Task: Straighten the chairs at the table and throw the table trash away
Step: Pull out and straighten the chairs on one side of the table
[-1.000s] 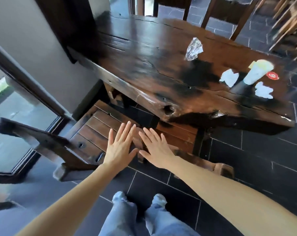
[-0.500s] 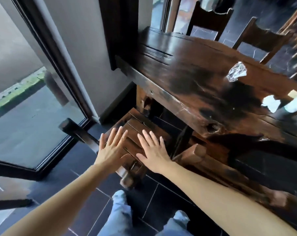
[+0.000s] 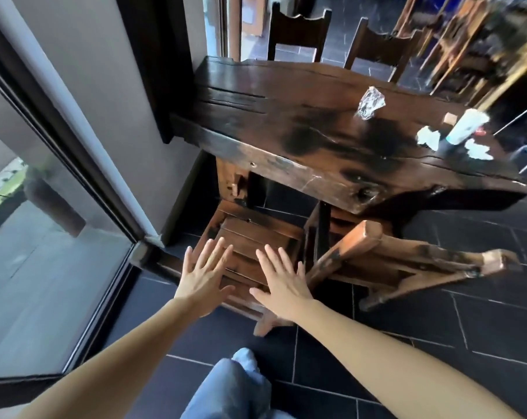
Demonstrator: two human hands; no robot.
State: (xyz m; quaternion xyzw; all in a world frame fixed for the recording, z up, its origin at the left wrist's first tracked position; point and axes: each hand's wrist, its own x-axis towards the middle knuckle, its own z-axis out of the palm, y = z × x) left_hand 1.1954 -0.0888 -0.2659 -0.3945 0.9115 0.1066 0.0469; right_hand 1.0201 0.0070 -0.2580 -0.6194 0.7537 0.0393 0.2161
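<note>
A dark wooden table (image 3: pixel 280 95) stands against the wall. On its right part lie a crumpled foil ball (image 3: pixel 371 103), white crumpled napkins (image 3: pixel 428 137), a pale cup (image 3: pixel 467 127) and a small red lid, blurred. Below its near edge a wooden chair (image 3: pixel 256 234) is tucked partly under, its slatted seat facing me. My left hand (image 3: pixel 203 278) and my right hand (image 3: pixel 281 282) hover flat over that seat, fingers spread, holding nothing. A second chair (image 3: pixel 407 261) to the right stands at an angle.
A glass door with a dark frame (image 3: pixel 74 182) runs along the left. Two more chairs (image 3: pixel 298 34) stand at the table's far side. Further wooden furniture fills the far right corner, blurred. Dark floor tiles (image 3: pixel 437 343) surround my legs.
The view has swung right and back from the table. The chair under my hands now sits further under the table. Both hands stay flat and spread.
</note>
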